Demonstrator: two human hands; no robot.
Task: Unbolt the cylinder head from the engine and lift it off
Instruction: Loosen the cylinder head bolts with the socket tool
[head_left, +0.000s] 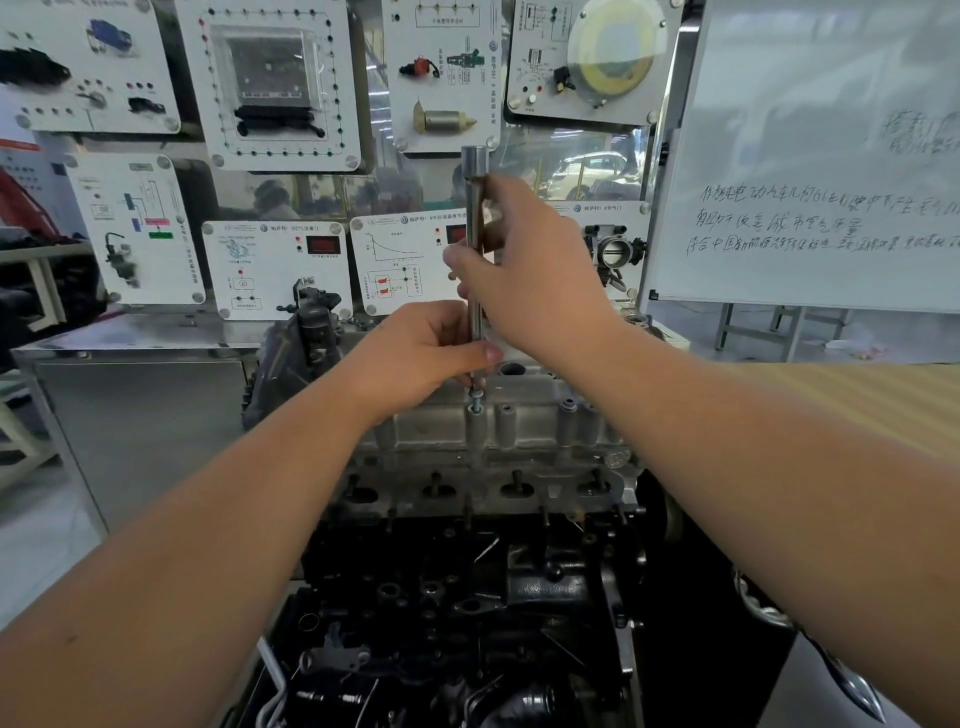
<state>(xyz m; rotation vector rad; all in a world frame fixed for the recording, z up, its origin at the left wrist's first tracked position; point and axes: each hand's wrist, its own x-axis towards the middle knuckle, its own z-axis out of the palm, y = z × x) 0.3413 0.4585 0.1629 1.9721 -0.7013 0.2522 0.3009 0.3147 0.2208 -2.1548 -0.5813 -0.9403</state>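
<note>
The person is standing over the grey cast-metal cylinder head (498, 431), which is sitting bolted on top of the black engine block (467, 597), and everything here is lining up along one vertical line. A long, slim, shiny steel socket extension bar (474, 249) is standing nearly upright above the head's near edge, its open socket end pointing at the ceiling and its lower tip hanging just over a bolt with a bluish washer (475, 404) that is sticking up from the head.

The left hand (421, 353) is wrapping its fingers and thumb round the bar's lower part, just above the cylinder head, so its grip is closed on the bar. The right hand (524, 270) is pinching the bar higher up, about midway along it, its grip also closed on the steel. The left hand is therefore the nearer one to the bolt, directly above it; the right is steadying the top.

I cannot tell whether the tip is actually seated on the bolt, since the left fingers are hiding the join. As I read it, this is a bolt-removal step, with the head not yet free. The coming move looks to depend on keeping the bar's long axis straight over the bolt; a tilt could let it slip off.

Behind the cylinder head, white training panels (280, 270) are hanging, and a whiteboard (810, 156) is standing off to its right.
</note>
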